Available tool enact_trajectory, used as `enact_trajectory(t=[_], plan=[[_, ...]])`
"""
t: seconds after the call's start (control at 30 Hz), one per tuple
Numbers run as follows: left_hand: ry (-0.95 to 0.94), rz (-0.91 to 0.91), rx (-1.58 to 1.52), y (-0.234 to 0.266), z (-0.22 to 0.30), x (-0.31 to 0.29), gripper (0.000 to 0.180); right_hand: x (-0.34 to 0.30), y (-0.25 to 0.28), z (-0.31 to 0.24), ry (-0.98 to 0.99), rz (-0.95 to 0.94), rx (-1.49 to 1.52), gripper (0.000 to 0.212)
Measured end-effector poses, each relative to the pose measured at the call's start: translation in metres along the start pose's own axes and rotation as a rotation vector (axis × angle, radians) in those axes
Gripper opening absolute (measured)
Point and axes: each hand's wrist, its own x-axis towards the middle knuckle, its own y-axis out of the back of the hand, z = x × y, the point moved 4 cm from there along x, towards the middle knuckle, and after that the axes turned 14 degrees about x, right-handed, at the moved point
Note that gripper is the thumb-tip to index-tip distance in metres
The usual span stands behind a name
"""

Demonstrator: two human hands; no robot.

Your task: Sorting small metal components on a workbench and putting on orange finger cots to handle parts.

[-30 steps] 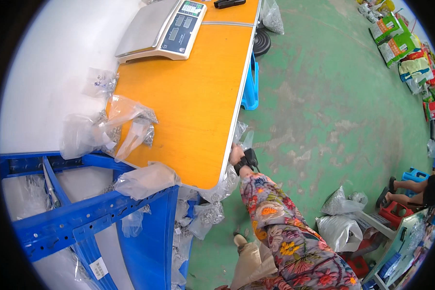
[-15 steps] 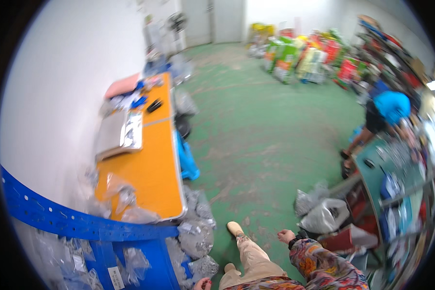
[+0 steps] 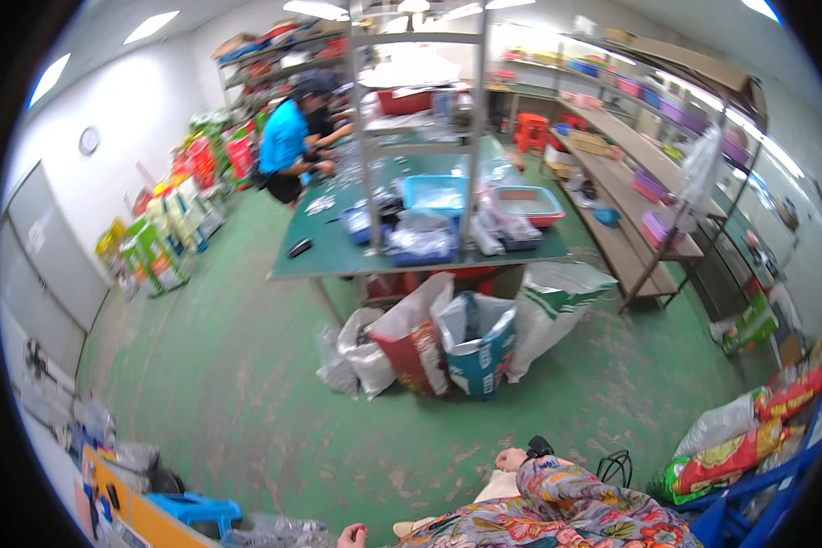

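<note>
Low in the head view, my right hand hangs in front of my body with its fingers loosely curled and no thing visible in them. A black band is round that wrist, and the sleeve is floral. Only the tip of my left hand shows at the lower edge; its grip is hidden. Neither hand touches anything visible. Nearest to the left hand are clear plastic bags and a blue stool.
Ahead is a green table with trays and bags; open sacks stand before it. A person in a blue shirt works at its left side. Shelving is at the right, filled bags at near right, an orange table at near left.
My view has swung to the right and risen. The green table has come to the middle, while the orange table has slid to the lower left. My right hand stays low in front.
</note>
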Motion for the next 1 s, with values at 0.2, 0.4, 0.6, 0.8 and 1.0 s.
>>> enact_trajectory(t=[0.2,0.4,0.6,0.8,1.0], plan=[[0.015,-0.303,0.098,-0.176,0.122,0.038,0.026,-0.055,0.096,0.23,-0.045,-0.017,0.27,0.029],[-0.215,-0.419,0.224,-0.361,0.3,0.066,0.031,-0.072,0.258,0.342,-0.199,0.199,0.884,0.02],[-0.472,-0.57,0.491,-0.479,0.478,0.109,0.024,-0.044,0.393,0.384,-0.196,0.502,1.243,0.019],[-0.558,-0.495,0.355,-0.562,0.6,0.199,0.021,-0.027,0.431,0.465,-0.419,0.382,0.963,0.018],[-0.491,-0.704,0.099,-0.682,0.777,0.243,0.018,-0.056,0.525,0.503,-0.501,0.526,0.883,0.018]])
